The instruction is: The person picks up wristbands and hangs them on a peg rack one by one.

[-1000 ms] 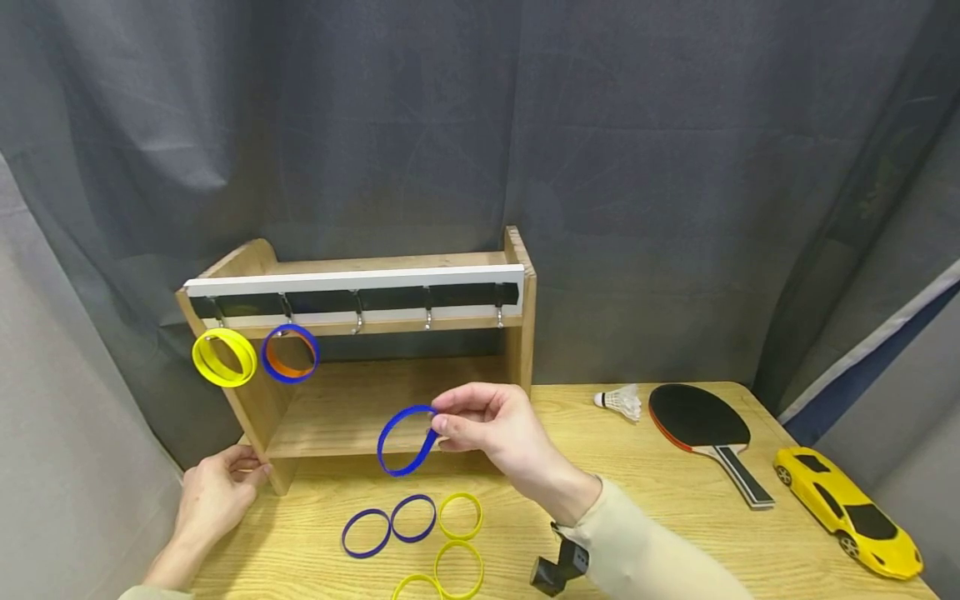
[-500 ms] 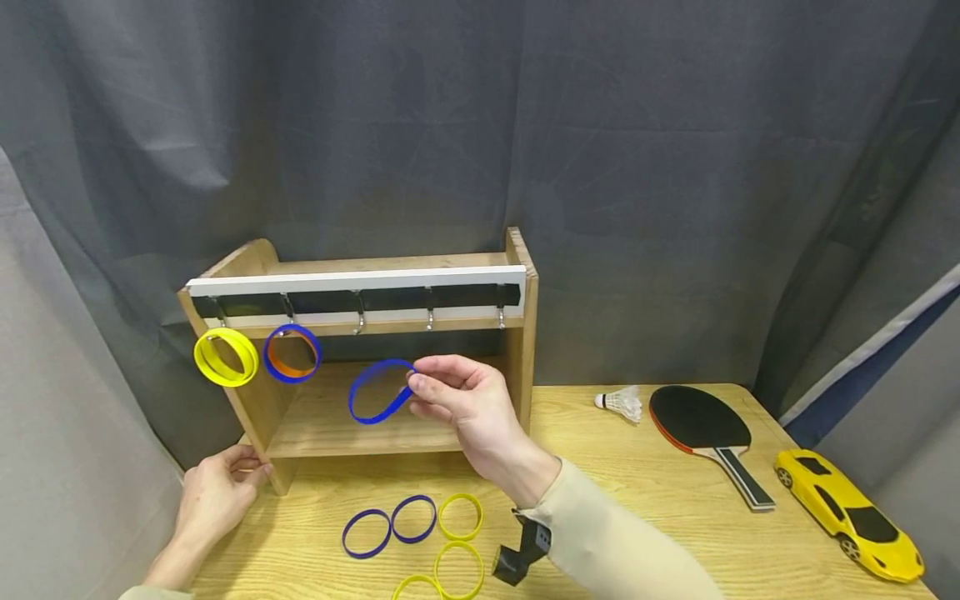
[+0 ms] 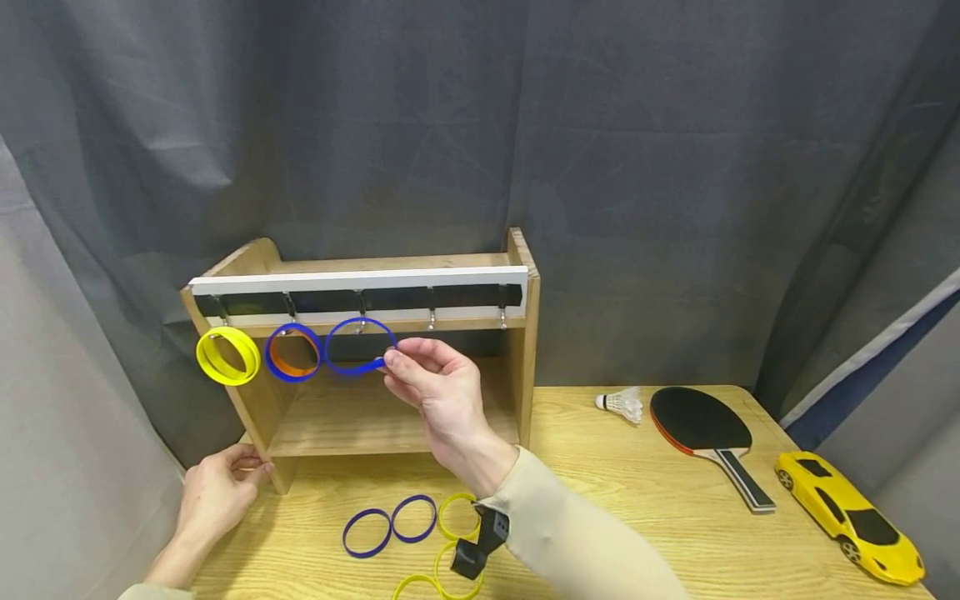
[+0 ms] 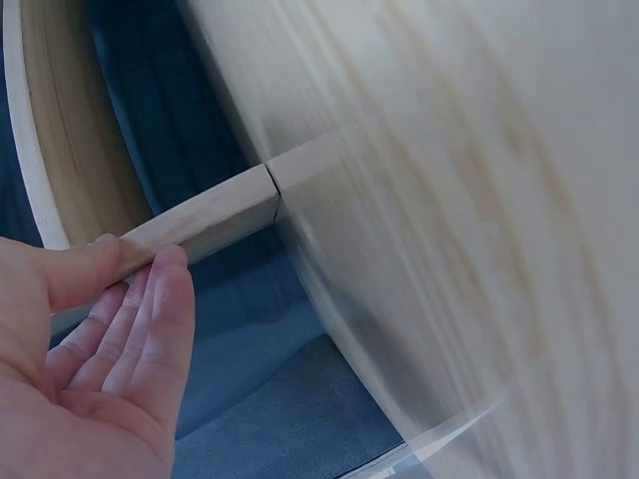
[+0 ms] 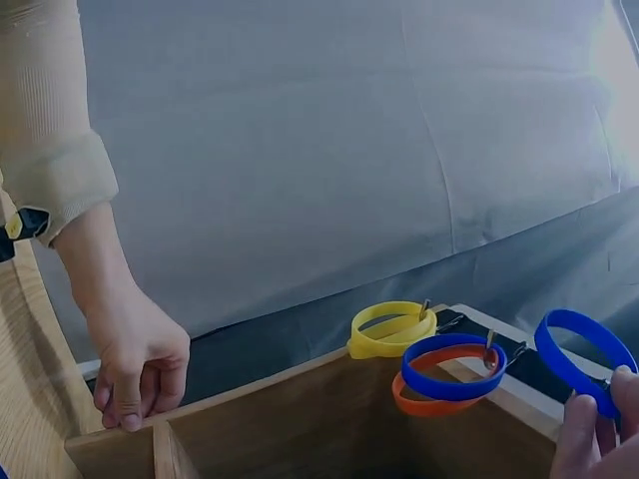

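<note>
My right hand (image 3: 442, 396) pinches a blue silicone wristband (image 3: 352, 371) between thumb and fingers, the band held at the middle hook (image 3: 361, 325) of the rack. I cannot tell whether it touches that hook. Yellow bands (image 3: 228, 379) hang on the leftmost hook; a blue band and an orange band (image 5: 429, 407) hang on the one beside it. Low on the left side, my left hand (image 3: 219, 492) grips the edge of the wooden shelf (image 3: 262, 400); in the left wrist view its thumb and fingers pinch a wooden board (image 4: 200, 222).
Two dark blue bands (image 3: 367, 557) and several yellow bands (image 3: 416, 577) lie on the table before the shelf. To the right are a shuttlecock (image 3: 624, 404), a table tennis bat (image 3: 701, 418) and a yellow toy car (image 3: 847, 517). Grey curtains (image 3: 675, 167) stand behind.
My right hand has moved up and left with the blue wristband, from in front of the lower shelf to the middle hook. My left hand has stayed at the shelf's side.
</note>
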Available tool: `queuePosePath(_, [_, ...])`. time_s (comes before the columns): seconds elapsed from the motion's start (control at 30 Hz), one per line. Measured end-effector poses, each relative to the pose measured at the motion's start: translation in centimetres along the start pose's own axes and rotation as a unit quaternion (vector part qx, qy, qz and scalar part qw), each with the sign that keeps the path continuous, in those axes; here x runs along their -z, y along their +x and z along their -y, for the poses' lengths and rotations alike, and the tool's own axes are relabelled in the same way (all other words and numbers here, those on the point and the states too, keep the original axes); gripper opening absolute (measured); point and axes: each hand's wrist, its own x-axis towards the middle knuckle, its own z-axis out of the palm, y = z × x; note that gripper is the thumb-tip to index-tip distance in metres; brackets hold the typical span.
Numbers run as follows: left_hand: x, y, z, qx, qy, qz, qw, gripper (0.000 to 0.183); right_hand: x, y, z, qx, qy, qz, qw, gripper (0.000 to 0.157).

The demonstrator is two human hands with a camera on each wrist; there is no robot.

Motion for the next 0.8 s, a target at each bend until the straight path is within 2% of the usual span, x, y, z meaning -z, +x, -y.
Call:
queuePosePath(0.17, [-0.1, 0.0, 0.0, 0.001, 0.002, -0.004, 1.0000, 0.018, -0.1, 0.5, -0.5, 0.003, 0.008, -0.012, 1.000, 0.018])
queuePosePath(0.4, [0.0, 0.0, 0.0, 0.002, -0.001, 0.000, 1.0000, 0.018, 0.1, 0.8, -1.1, 0.002, 0.003, -0.020, 1.000, 0.024])
queuePosePath(0.63, [0.0, 0.0, 0.0, 0.003, 0.000, 0.000, 1.0000, 0.018, 0.5, 0.9, -1.9, -0.007, -0.013, -0.024, 1.000, 0.011])
queuePosePath(0.8, [0.1, 0.0, -0.1, 0.007, -0.005, 0.002, 1.0000, 0.020, 0.9, 0.8, -2.4, -0.004, -0.025, -0.024, 0.999, 0.011])
